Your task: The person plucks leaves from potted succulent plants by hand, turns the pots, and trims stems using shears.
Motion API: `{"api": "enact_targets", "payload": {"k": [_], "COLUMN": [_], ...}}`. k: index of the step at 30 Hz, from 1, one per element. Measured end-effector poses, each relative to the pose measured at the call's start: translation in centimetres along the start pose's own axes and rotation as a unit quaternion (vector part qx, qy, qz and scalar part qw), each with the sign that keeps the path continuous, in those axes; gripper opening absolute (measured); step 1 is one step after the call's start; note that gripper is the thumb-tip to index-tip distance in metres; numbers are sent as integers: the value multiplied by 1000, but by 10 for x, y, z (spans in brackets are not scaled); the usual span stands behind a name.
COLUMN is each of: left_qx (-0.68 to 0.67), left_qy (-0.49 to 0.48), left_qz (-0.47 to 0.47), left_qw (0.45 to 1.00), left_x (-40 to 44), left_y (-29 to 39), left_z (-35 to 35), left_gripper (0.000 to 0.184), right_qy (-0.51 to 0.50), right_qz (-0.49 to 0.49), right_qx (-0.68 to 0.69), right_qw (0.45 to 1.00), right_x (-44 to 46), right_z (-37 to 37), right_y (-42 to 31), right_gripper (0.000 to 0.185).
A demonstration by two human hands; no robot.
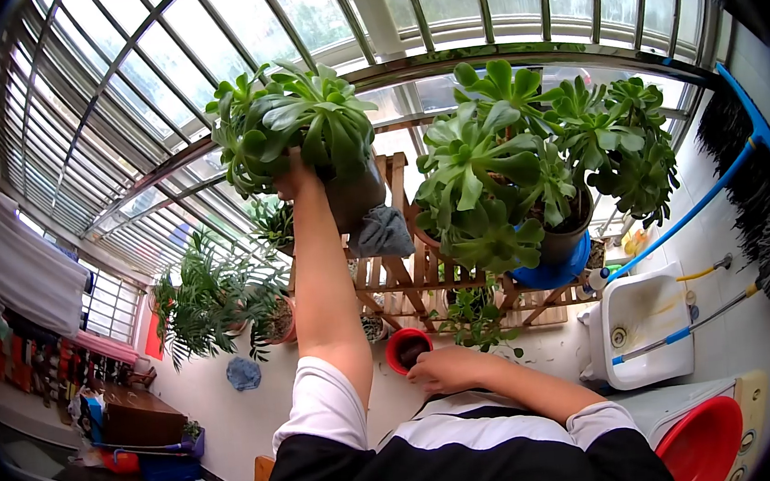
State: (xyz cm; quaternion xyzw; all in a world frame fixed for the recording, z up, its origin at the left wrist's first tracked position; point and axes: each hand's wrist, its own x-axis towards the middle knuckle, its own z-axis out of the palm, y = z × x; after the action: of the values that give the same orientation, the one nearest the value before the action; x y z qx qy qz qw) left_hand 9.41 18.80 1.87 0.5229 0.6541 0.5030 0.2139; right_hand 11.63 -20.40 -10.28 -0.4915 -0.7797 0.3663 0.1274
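My left hand (pixel 294 177) reaches up under the leaves of a large succulent (pixel 322 117) on the left. Leaves hide its fingers, so I cannot tell what they grip. The succulent's brown pot (pixel 355 197) stands on a wooden plant rack (pixel 444 276), and a grey cloth (pixel 381 232) hangs by its base. Close to my body, my right hand (pixel 449 371) is closed at the edge of a small red bucket (pixel 397 349). Dark soil (pixel 412 353) shows inside the bucket.
More succulents (pixel 488 156) fill the rack's right side, one above a blue basin (pixel 554 266). A leafy potted plant (pixel 214 294) stands left. To the right are a white sink (pixel 643 318), mops (pixel 754 177) and a red basin (pixel 701 442). Metal window bars (pixel 409 6) run behind.
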Motion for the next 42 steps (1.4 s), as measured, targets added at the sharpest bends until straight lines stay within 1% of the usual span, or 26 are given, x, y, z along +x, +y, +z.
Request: {"api": "enact_targets", "payload": {"k": [1, 2, 3, 5, 7, 8, 10, 11, 13, 14, 16, 17, 19, 20, 22, 24, 26, 28, 30, 32, 34, 37, 39, 41, 42], "left_qx": [-37, -38, -77, -118, 47, 45, 63, 62, 7, 4, -70, -73, -165, -168, -141, -193, -181, -183, -149, -120, -68, 27, 45, 130, 138], "left_qy": [9, 9, 1, -6, -20, -19, -1, 1, -8, -3, -31, -26, -4, 3, -26, -93, -131, -196, -260, -260, -273, -251, -246, -220, -204], "left_qz": [24, 23, 51, 78, 113, 112, 158, 154, 218, 213, 272, 266, 387, 381, 357, 315, 330, 275, 214, 138, 66, 14, 0, -40, -39], "left_qw": [999, 999, 996, 990, 992, 992, 985, 986, 976, 977, 959, 961, 907, 909, 923, 924, 917, 923, 930, 948, 957, 968, 968, 966, 968], "left_x": [-2, 8, 29, 28, -15, -16, -19, -21, -29, -34, -46, -54, -76, -85, -102, -112, -112, -112, -108, -104, -96, -85, -80, -76, -73], "left_y": [0, -8, -26, -27, -1, -1, -6, -10, -15, -18, -31, -38, -40, -44, -55, -73, -113, -158, -203, -262, -304, -362, -381, -392, -401], "left_z": [-2, 5, 24, 20, -18, -17, -17, -18, -21, -23, -29, -34, -61, -76, -110, -145, -168, -192, -219, -236, -261, -296, -317, -336, -341], "left_gripper": [70, 70, 67, 65, 55, 55, 39, 39, 30, 30, 22, 22, 18, 18, 13, 10, 8, 8, 9, 9, 10, 10, 10, 10, 11], "right_qy": [1, 2, 1, 3, 5, 12, 3, -6, -17, -24, -24, -19, -14, -3, -11, -19, -20, -31, -40, -54, -57, -59, -55, -58, -50], "right_qz": [0, 1, 1, 2, 0, -1, 2, 4, 9, 15, 18, 20, 6, -7, -5, 1, 14, 31, 48, 54, 63, 70, 73, 89, 107], "right_qx": [6, 11, 10, 8, 8, 9, 6, 4, 3, 7, 4, 6, -2, -3, -6, -8, -2, 6, 17, 50, 66, 83, 85, 72, 89], "right_qw": [1000, 1000, 1000, 1000, 1000, 1000, 1000, 1000, 1000, 1000, 1000, 1000, 1000, 1000, 1000, 1000, 1000, 999, 998, 996, 994, 992, 992, 992, 989], "right_x": [0, 1, 2, 4, 5, 6, 7, 7, 7, 8, 10, 12, 21, 25, 33, 40, 49, 57, 66, 74, 83, 91, 95, 101, 101], "right_z": [0, 0, 0, 1, 3, 1, 0, 0, -5, -7, -9, -10, -4, -3, -7, -10, -10, -6, 1, 7, 10, 18, 17, 5, 6], "right_y": [1, 1, 1, 1, 1, 2, 1, 1, -2, -3, -6, -7, 0, 1, -6, -14, -21, -24, -27, -28, -37, -38, -43, -54, -50], "right_gripper": [41, 41, 41, 42, 42, 42, 42, 42, 41, 41, 41, 41, 41, 41, 42, 42, 42, 42, 42, 41, 42, 42, 42, 41, 40]}}
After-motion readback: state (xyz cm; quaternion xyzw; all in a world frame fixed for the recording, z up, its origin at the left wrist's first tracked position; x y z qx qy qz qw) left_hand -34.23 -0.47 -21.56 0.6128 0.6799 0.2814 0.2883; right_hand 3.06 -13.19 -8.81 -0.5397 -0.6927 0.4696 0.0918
